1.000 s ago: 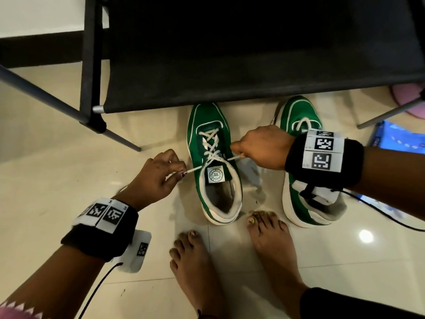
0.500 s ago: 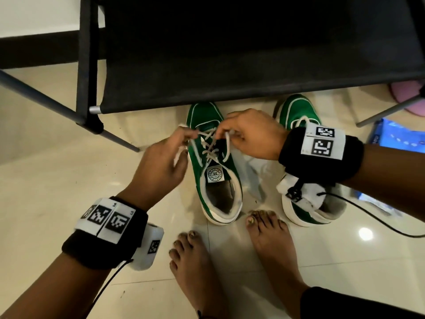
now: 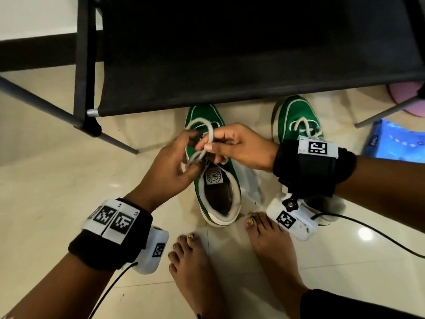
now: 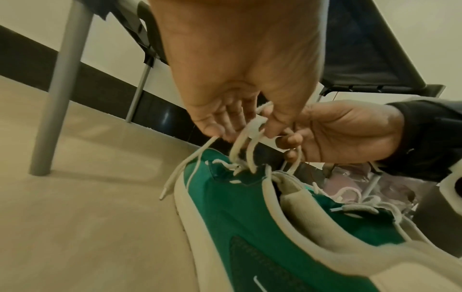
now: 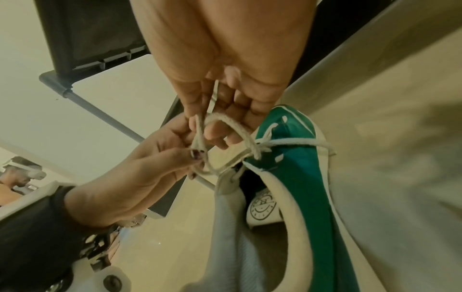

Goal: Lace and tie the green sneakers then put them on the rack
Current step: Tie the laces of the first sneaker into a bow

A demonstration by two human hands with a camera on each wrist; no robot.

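Note:
Two green sneakers with white soles stand on the tiled floor before a black rack (image 3: pixel 230 54). The left sneaker (image 3: pixel 216 192) has both my hands over its tongue. My left hand (image 3: pixel 174 166) pinches a loop of its white lace (image 3: pixel 208 134). My right hand (image 3: pixel 232 146) pinches the other lace strand and wraps it round that loop. In the right wrist view the lace (image 5: pixel 235 128) curls round the fingers above the eyelets. A loose lace end (image 4: pixel 180 170) hangs over the sneaker's side. The right sneaker (image 3: pixel 296 116) is partly hidden by my right wrist.
The rack's black fabric shelf hangs just above the sneakers' toes, with grey metal legs (image 3: pixel 41 100) slanting to the left. My bare feet (image 3: pixel 190 261) stand behind the shoes. A blue packet (image 3: pixel 395 143) and a pink object (image 3: pixel 404 97) lie at the right.
Both hands moved from pulling the lace ends apart sideways to meeting above the left sneaker's tongue. The lace now forms loops held between the fingers.

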